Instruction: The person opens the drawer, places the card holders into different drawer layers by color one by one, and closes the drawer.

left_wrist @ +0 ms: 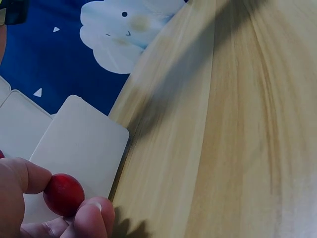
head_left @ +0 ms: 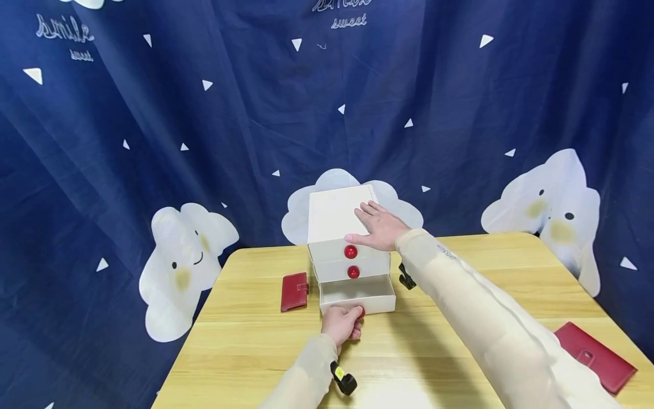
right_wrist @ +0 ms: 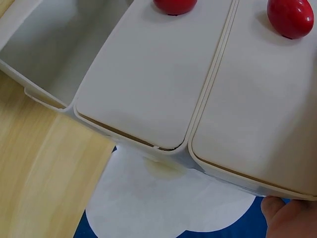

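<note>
A white three-drawer box (head_left: 334, 213) stands toward the back of the table. Its bottom drawer (head_left: 380, 305) is pulled out, and the inside that shows holds nothing. With thumb and fingers, my left hand (head_left: 341, 324) pinches that drawer's round red knob (left_wrist: 64, 195). My right hand (head_left: 380, 228) rests on the right side of the box's top, fingers straight and spread. In the right wrist view, the top drawer's red knob (right_wrist: 291, 19) and the middle one's knob (right_wrist: 174, 4) show on closed drawer fronts.
A dark red wallet-like case (head_left: 293, 292) lies left of the box. Another, larger red case (head_left: 595, 358) lies at the table's right edge, partly behind my right sleeve. A dark blue curtain (head_left: 245, 142) hangs behind the wooden table (head_left: 235, 341).
</note>
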